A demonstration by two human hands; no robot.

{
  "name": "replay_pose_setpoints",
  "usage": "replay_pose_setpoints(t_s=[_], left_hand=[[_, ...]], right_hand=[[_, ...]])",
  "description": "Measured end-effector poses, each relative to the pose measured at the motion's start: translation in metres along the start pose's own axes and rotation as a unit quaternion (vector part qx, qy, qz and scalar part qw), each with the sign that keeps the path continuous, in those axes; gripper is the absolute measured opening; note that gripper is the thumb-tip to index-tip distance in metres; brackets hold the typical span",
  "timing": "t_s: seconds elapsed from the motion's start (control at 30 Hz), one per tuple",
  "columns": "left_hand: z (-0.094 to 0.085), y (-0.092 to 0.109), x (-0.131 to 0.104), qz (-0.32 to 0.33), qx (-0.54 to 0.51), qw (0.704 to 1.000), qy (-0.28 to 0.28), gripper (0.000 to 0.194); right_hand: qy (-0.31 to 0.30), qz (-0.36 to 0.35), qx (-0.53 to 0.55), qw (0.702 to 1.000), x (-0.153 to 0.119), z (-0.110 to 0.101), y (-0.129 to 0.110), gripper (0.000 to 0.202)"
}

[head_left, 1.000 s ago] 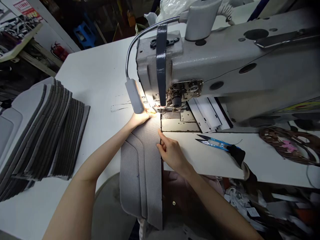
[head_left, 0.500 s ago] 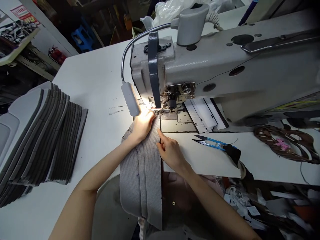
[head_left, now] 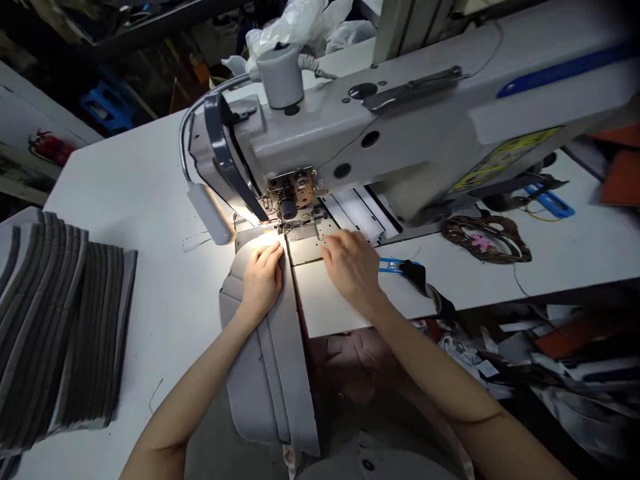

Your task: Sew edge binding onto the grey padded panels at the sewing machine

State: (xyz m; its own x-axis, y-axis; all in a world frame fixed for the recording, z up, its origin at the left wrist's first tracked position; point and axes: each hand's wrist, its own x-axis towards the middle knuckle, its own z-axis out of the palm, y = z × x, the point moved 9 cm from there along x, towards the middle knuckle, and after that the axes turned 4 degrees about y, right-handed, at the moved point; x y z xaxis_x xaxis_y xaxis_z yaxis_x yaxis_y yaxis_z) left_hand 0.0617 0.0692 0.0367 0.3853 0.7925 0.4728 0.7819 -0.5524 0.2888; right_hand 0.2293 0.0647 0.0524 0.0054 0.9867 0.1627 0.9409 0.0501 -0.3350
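The gray cloth piece [head_left: 250, 393] hangs over the near edge of the white table [head_left: 165, 327] at the bottom middle of the frame, and its top end lies by the needle of the big sewing machine [head_left: 410, 113]. The left hand [head_left: 263, 277] is on top of the cloth, with its fingertips close to the needle. It presses down, but one cannot tell if it pinches the cloth too. The right hand [head_left: 353, 270] is apart from the left one, over the metal plate [head_left: 306, 250], with bent fingers. It is blurry, so one cannot tell if its fingertips meet or hold a thing. Just right of this hand are the blue snips [head_left: 390, 265], partly hidden, with a black wrap. A tall pile of gray pads [head_left: 95, 333] fills the lower left. A brown loop [head_left: 485, 239] with a pink bit lies at the right. The small lamp [head_left: 209, 213] shines on the left fingers. Far back are a white plastic bag [head_left: 300, 27] at the top and a blue stool [head_left: 107, 107] at the upper left.
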Motion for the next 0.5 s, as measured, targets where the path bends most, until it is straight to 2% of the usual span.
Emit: replay_pose_setpoints(t_s=[0.07, 0.13, 0.2, 0.3, 0.37, 0.4, 0.43, 0.5], left_hand=[[0.000, 0.001, 0.000, 0.007, -0.001, 1.000, 0.006, 0.036], [0.000, 0.001, 0.000, 0.014, -0.001, 1.000, 0.010, 0.036], [-0.001, 0.002, -0.001, 0.014, 0.000, 1.000, 0.015, 0.036], [-0.002, 0.002, -0.001, 0.007, 0.004, 1.000, 0.015, 0.036], [-0.002, 0.000, -0.001, 0.000, 0.002, 1.000, 0.011, 0.036], [-0.002, -0.001, 0.000, -0.004, -0.004, 1.000, 0.008, 0.036], [-0.003, -0.003, 0.000, -0.009, -0.013, 1.000, 0.008, 0.035], [-0.004, -0.010, 0.002, -0.021, -0.037, 0.999, 0.009, 0.033]], right_hand=[[0.014, 0.063, -0.062, 0.996, 0.020, -0.009, 0.029, 0.019], [-0.011, 0.107, -0.077, 0.991, 0.038, -0.008, 0.052, 0.022], [-0.038, 0.122, -0.059, 0.990, 0.051, -0.005, 0.066, 0.024], [-0.028, 0.115, 0.031, 0.992, 0.053, -0.007, 0.071, 0.013], [-0.035, 0.118, 0.184, 0.975, 0.040, -0.003, 0.066, 0.005], [-0.071, 0.118, 0.287, 0.948, 0.029, 0.006, 0.057, 0.010], [-0.119, 0.116, 0.392, 0.905, 0.016, 0.017, 0.043, 0.017], [-0.210, 0.096, 0.558, 0.797, -0.014, 0.036, 0.007, 0.030]])
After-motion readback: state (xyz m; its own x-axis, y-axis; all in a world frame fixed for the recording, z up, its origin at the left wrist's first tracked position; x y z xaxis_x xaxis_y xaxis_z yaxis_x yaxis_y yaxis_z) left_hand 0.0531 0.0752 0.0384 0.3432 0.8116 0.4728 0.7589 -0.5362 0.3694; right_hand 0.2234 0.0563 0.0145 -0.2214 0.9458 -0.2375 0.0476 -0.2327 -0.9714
